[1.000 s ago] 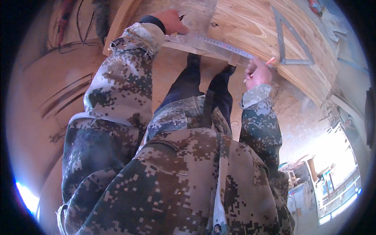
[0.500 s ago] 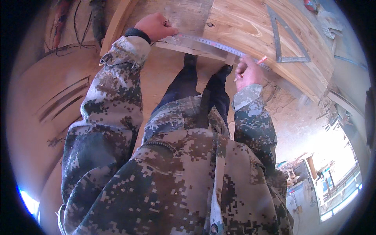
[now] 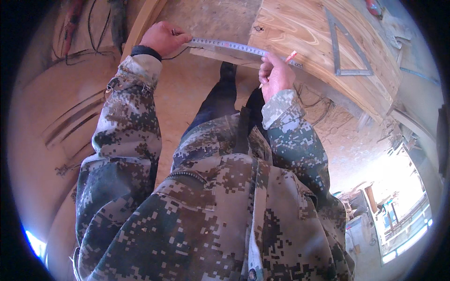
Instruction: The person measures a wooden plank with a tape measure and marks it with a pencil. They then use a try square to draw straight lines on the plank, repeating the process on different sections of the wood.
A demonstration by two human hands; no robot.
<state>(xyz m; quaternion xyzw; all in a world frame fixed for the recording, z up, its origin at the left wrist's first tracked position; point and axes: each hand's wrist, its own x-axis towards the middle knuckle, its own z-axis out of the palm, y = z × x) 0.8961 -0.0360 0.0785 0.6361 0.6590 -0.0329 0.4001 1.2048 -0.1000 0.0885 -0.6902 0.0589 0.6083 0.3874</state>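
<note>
A white measuring tape [image 3: 229, 45] with printed marks stretches between my two hands, along the near edge of the work surface. My left hand [image 3: 164, 38] is closed with its fingertips pinching the left end. Thumb and fingers of my right hand [image 3: 277, 77] close on the tape farther right, and a short stretch shows beyond them. A red-and-white pencil [image 3: 291, 56] also sits in the right hand, its other end poking out below the fingers. Under the tape lies a pale wooden strip [image 3: 220, 56]. Whether the tape touches it, I cannot tell.
Right of the tape lies a wood-grained board [image 3: 300, 28] with a grey metal triangle square [image 3: 338, 49] on it. Power tools [image 3: 73, 21] with dark cables are at the far left. A curved wooden piece [image 3: 143, 21] stands beside my left hand.
Both hands have moved left, taking the tape and pencil with them. The left hand is also slightly nearer. Board and triangle square have barely shifted in view.
</note>
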